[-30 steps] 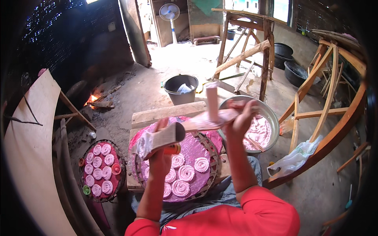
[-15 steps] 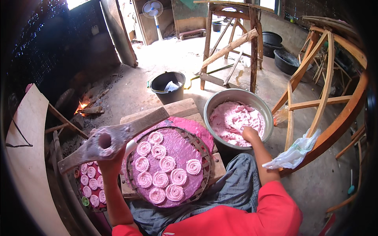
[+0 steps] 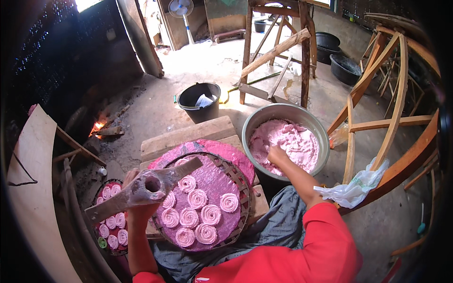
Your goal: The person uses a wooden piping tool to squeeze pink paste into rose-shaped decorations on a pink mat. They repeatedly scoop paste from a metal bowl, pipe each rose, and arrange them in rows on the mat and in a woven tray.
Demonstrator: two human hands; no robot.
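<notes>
Fire (image 3: 97, 128): small and orange, on the ground near the dark left wall (image 3: 52, 61), a piece of wood (image 3: 111, 131) beside it
Left side: a long pale board (image 3: 30, 188), leaning
Bucket (image 3: 206, 114): black, upright on the floor, something white (image 3: 204, 101) inside
Doorway side: a standing fan (image 3: 181, 8) with a white and blue pole
Wooden stand (image 3: 305, 70): upright, a slanting log (image 3: 278, 53) across its legs
Tubs (image 3: 345, 70): black, near the right wall
Slatted frame (image 3: 391, 123): wooden, a crumpled white plastic bag (image 3: 355, 187) hanging on it
</notes>
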